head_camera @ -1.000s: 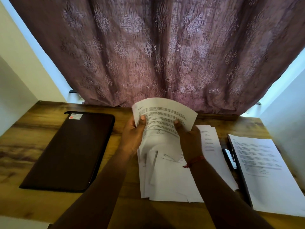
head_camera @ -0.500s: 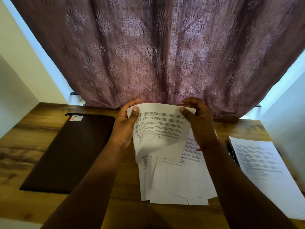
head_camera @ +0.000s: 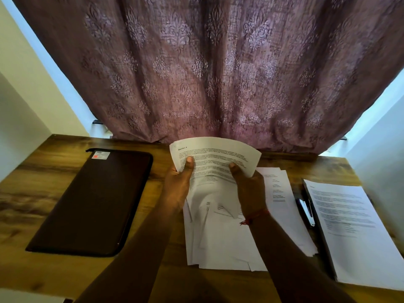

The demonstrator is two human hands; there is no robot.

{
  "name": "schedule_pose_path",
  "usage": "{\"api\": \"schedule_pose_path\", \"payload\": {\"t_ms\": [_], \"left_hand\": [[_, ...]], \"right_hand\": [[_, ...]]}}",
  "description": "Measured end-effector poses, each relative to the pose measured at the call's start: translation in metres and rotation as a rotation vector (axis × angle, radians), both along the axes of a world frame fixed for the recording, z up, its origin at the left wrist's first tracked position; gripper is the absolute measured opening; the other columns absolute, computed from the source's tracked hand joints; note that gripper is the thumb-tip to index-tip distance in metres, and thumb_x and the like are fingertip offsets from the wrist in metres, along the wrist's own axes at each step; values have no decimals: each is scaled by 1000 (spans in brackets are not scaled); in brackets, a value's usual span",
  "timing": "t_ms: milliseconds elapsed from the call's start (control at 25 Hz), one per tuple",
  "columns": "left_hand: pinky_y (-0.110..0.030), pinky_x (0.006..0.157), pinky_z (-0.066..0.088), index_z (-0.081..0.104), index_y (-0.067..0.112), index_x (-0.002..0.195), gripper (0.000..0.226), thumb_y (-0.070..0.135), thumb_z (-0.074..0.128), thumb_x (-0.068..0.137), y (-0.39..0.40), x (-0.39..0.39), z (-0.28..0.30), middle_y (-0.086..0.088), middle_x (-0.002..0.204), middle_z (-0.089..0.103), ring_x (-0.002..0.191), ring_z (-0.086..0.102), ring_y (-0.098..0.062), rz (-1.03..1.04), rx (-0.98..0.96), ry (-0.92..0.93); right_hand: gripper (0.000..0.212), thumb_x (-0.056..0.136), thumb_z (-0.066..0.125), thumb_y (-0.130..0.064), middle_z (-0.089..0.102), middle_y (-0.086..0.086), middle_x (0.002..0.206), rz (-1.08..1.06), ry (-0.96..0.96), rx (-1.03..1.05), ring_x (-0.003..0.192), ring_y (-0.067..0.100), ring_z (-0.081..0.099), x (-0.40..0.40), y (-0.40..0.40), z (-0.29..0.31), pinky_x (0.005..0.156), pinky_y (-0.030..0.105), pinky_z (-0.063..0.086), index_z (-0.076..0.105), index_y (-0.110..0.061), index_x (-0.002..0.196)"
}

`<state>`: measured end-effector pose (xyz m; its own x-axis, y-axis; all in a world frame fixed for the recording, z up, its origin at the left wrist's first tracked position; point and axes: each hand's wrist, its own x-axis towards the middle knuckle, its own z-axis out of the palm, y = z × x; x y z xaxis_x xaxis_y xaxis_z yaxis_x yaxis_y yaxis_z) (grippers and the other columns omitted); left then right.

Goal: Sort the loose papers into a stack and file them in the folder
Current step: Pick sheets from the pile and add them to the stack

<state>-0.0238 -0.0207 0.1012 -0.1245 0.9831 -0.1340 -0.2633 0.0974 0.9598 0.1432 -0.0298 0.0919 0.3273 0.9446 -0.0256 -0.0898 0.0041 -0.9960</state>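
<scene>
Nearest you, loose papers (head_camera: 223,243) lie fanned and overlapping on the table (head_camera: 32,193). Just above them your left hand (head_camera: 178,186) and right hand (head_camera: 249,189) grip a bundle of sheets (head_camera: 216,158) by its two side edges, each thumb pressed on the printed face, fingers curled behind out of sight; the bundle bows upward. To your left the dark folder (head_camera: 94,202) lies shut and flat. To your right sits another stack (head_camera: 352,228), a pen (head_camera: 306,211) beside it. A curtain (head_camera: 207,68) hangs beyond.
</scene>
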Motion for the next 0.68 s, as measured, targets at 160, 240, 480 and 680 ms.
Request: {"api": "schedule_pose_path", "payload": {"t_ms": [160, 240, 480, 680], "left_hand": [[-51, 97, 53, 71, 30, 103, 32, 53, 61, 84, -1, -5, -12, 0, 108, 75, 104, 70, -23, -21, -7, 49], [-50, 97, 53, 71, 31, 105, 32, 54, 58, 86, -1, -7, -14, 1, 110, 75, 105, 70, -22, -39, 17, 78], [-37, 92, 56, 68, 34, 106, 23, 47, 52, 95, 3, -13, -11, 8, 106, 75, 104, 70, -14, -118, 23, 165], [-34, 86, 57, 69, 27, 110, 17, 29, 55, 100, 21, -11, 0, 4, 109, 75, 99, 72, -14, -206, -29, 99]], "right_hand": [[6, 86, 72, -33, 75, -5, 96, -19, 20, -7, 92, 16, 71, 3, -2, -9, 79, 36, 59, 70, -32, 91], [5, 86, 72, -30, 75, -3, 96, -19, 54, 2, 91, 17, 71, 3, -5, -11, 79, 37, 60, 71, -31, 91], [8, 91, 67, -31, 75, -8, 92, 37, -45, 25, 88, 10, 71, 9, -3, -8, 69, 20, 57, 70, -29, 98], [19, 94, 65, -32, 76, -4, 98, 143, -83, -86, 90, 12, 72, 40, 24, 11, 83, 33, 58, 71, -23, 110]]}}
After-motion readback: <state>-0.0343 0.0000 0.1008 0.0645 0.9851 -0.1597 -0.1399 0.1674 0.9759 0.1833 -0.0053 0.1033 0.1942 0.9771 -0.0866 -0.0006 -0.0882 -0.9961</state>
